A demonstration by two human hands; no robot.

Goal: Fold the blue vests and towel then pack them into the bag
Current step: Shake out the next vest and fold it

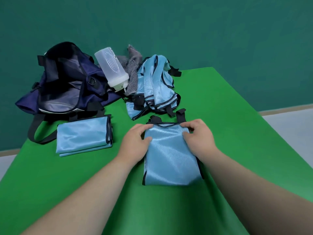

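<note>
Your left hand (135, 143) and right hand (198, 138) both hold the half-folded vest (169, 158), which lies flat at the middle of the green tabletop (237, 124) as a narrow strip pointing toward the far edge. Your left fingers curl over its far left corner with the thumb pressed on top of the fabric. Your right fingers curl over the far right corner in the same pinch. Two black straps (180, 114) stick out past the vest's far end, just beyond your fingertips.

Toward the left edge, well apart from your hands, the folded vest (83, 136) lies as a flat rectangle. The open navy duffel bag (67, 82) sits at the far left corner, and its shoulder strap (33, 131) loops down beside the folded vest. A clear plastic bottle (111, 67) leans on the bag's right end. Just right of it, the grey striped towel (133, 68) lies crumpled, touching the pile of unfolded blue vests (155, 85) near the far edge.
</note>
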